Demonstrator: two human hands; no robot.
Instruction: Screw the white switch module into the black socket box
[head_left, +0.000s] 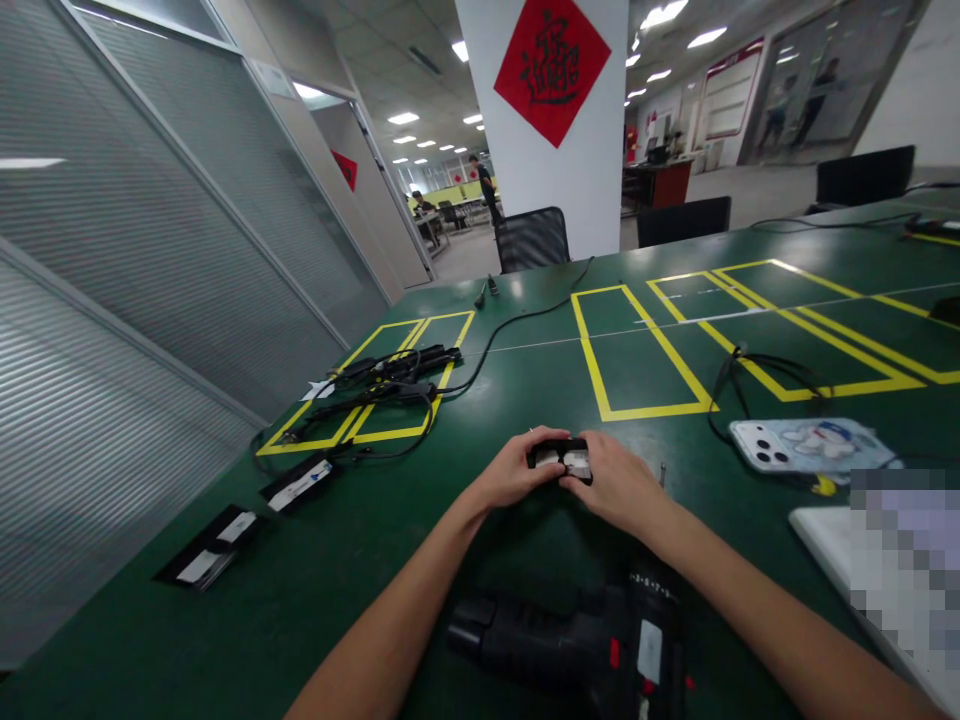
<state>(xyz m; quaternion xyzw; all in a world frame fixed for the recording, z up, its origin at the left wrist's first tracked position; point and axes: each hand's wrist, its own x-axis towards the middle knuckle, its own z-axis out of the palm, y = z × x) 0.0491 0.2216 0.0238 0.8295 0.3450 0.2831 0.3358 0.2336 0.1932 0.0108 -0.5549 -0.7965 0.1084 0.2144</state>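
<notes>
Both my hands meet at the middle of the green table (225, 620), closed on a small black device (561, 458) with white labels on top. My left hand (512, 472) grips its left end with the fingers curled over it. Its right end is held by my right hand (616, 482), fingers wrapped round. The device rests low, at or just above the table surface. A black power drill (577, 645) lies on the table right in front of me, between my forearms.
Black adapters and cables (390, 385) lie in a yellow-taped box at left. Two flat black labelled packs (300, 485) (214, 545) sit nearer the left edge. A phone in a cartoon case (806, 445) and a cable lie right. A small screw (663, 472) is beside my right hand.
</notes>
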